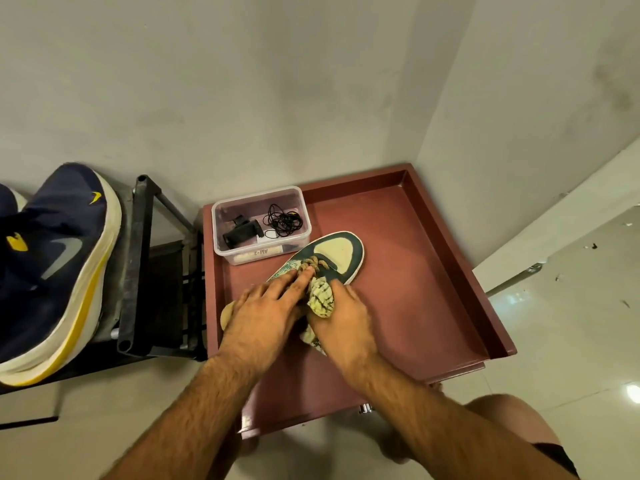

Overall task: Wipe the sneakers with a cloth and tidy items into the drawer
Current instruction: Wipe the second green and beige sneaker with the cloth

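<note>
A green and cream sneaker (341, 252) lies inside the open reddish-brown drawer (433, 271), toe pointing to the far right. My left hand (266, 313) rests flat over the sneaker's middle, fingers straight and reaching to the laces. My right hand (346, 320) grips a crumpled yellow-green striped cloth (320, 299) and holds it against the sneaker's side. The sneaker's heel end is mostly hidden under my hands.
A clear plastic box (259, 206) with a black gadget and coiled black cord sits in the drawer's far left corner. Navy sneakers (59, 265) with white and yellow soles sit on a black metal rack (138, 271) at left. Walls close in behind and at right.
</note>
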